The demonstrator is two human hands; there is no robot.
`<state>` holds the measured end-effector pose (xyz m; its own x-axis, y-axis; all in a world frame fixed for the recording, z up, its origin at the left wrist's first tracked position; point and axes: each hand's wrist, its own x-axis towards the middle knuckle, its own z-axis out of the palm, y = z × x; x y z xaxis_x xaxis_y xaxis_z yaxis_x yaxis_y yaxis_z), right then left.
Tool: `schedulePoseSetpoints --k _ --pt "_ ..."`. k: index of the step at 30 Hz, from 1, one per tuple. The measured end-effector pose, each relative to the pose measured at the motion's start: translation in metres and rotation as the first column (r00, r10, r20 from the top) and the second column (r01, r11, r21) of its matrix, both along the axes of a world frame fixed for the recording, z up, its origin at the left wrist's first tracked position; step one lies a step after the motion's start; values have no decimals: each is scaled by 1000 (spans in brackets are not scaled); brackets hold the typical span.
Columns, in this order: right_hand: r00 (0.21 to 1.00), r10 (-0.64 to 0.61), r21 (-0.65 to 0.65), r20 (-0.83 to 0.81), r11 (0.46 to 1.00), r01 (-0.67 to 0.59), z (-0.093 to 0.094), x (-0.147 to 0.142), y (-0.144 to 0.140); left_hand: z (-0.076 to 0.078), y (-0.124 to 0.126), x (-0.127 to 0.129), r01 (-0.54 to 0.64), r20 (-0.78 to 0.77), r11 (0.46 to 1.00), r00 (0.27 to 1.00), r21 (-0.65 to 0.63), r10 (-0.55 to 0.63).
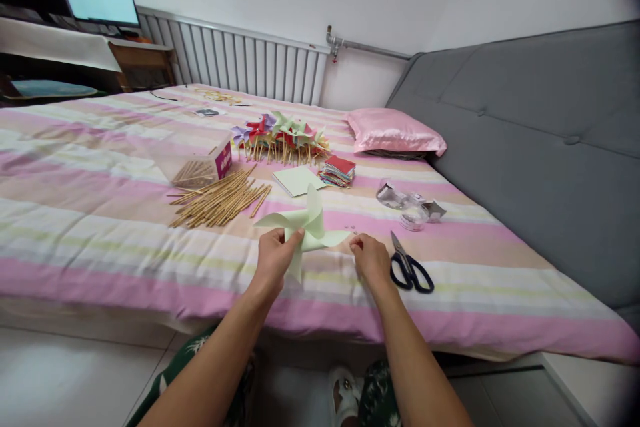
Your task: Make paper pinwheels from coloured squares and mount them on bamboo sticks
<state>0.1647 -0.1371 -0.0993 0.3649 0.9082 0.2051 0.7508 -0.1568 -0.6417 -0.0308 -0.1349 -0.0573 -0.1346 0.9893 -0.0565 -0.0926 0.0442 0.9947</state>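
Note:
A pale green paper pinwheel [313,227] is pinched between the thumb and fingers of my left hand [277,255], its blades folded in toward the middle. My right hand [369,257] is just right of the pinwheel's right tip, thumb and fingertips together; whatever they hold, if anything, is too small to make out. A few tiny clear bits [351,227] lie on the bedspread beyond the right fingertips. Black-handled scissors [409,267] rest to the right of that hand, points away from me.
Behind the pinwheel lie pale paper squares [299,180], a stack of coloured paper [339,171] and finished pinwheels on sticks [283,137]. Loose wooden sticks [220,200] lie left by a clear box [200,167]. Tape rolls [413,215] and a pink pillow [395,130] are at right.

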Motion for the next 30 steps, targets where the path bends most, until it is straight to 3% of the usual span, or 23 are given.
schedulePoseSetpoints --k 6,8,11,14,17,25,30 --pt "971 136 240 -198 967 -86 27 -13 -16 -1 -2 3 -5 -27 1000 1000 20 6" --pt "911 256 415 -322 904 -107 39 -25 -29 -4 -1 5 -7 -46 1000 999 30 9" --pt "876 388 515 -287 834 -200 52 -45 -47 -10 0 8 9 -72 999 997 38 -6" --pt "863 449 509 -233 812 -285 56 -57 -56 -13 -1 11 35 -88 998 996 43 -31" --pt "829 485 450 -278 828 -333 52 -59 -54 -13 -3 15 53 -86 998 995 46 -49" --pt "832 412 398 -373 881 -257 44 -55 -46 -5 -12 21 162 24 986 986 47 -163" --pt "870 363 411 -334 887 -212 45 -58 -48 0 -14 20 209 105 977 972 37 -212"
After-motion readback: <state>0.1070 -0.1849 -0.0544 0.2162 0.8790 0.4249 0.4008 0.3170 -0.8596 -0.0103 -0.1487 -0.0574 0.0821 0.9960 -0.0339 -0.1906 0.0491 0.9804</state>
